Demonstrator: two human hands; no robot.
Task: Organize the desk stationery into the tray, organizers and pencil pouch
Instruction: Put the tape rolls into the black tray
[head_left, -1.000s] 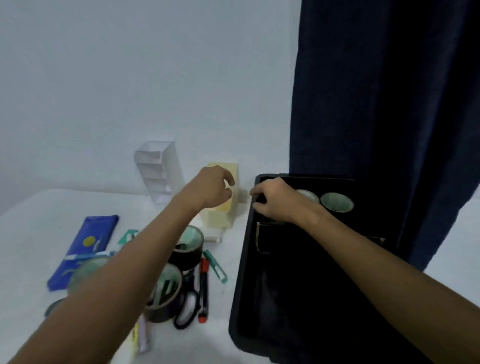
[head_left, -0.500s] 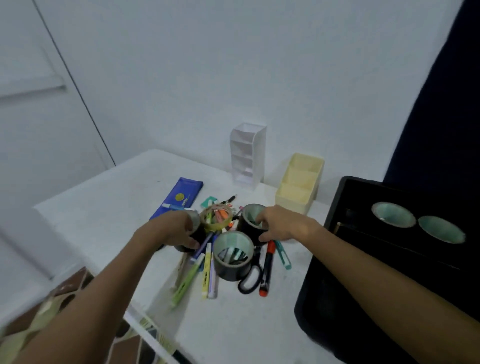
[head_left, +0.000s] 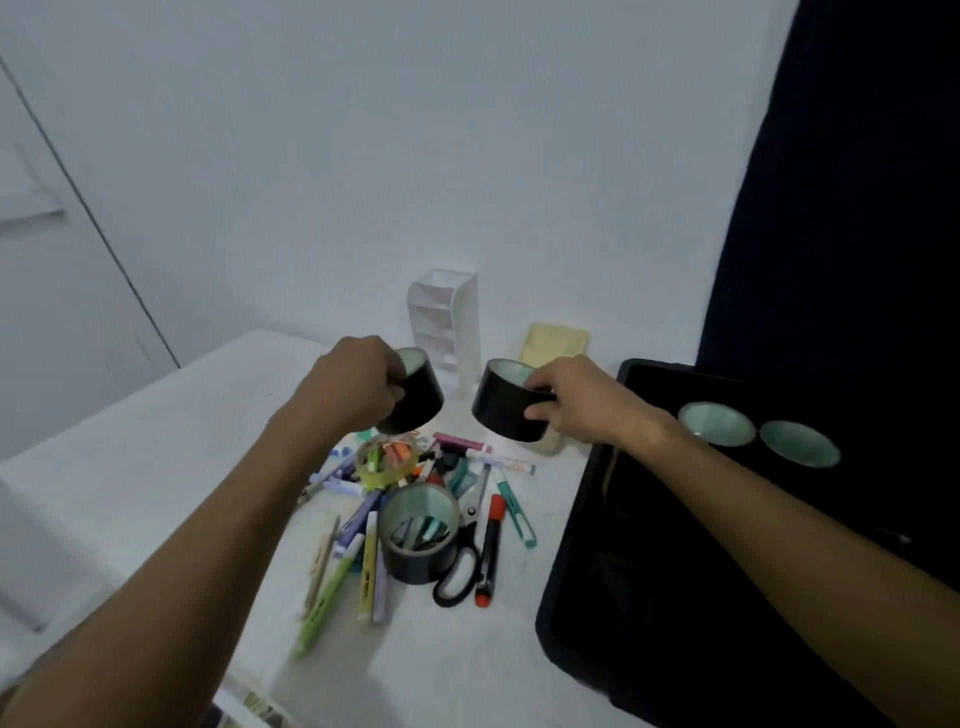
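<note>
Hands both up over the pen pile (head_left: 415, 499): left hand (head_left: 358, 384) wraps one black tape roll (head_left: 418, 397), right hand (head_left: 582, 400) pinches another tape roll (head_left: 506, 410), probably headed for the black tray (head_left: 587, 571) right of the pile, where two rolls (head_left: 758, 439) sit already.

White table (head_left: 156, 467) bearing the work area, its surface matte and pale; plain white wall (head_left: 415, 156) behind it, meeting the table's far edge; dark navy curtain (head_left: 857, 208) hanging at the right, from the top of the view down behind the table; pale door panel (head_left: 47, 291) at the left, bounded by a dark slanted line; patterned floor (head_left: 254, 709) showing below the table's near edge.
</note>
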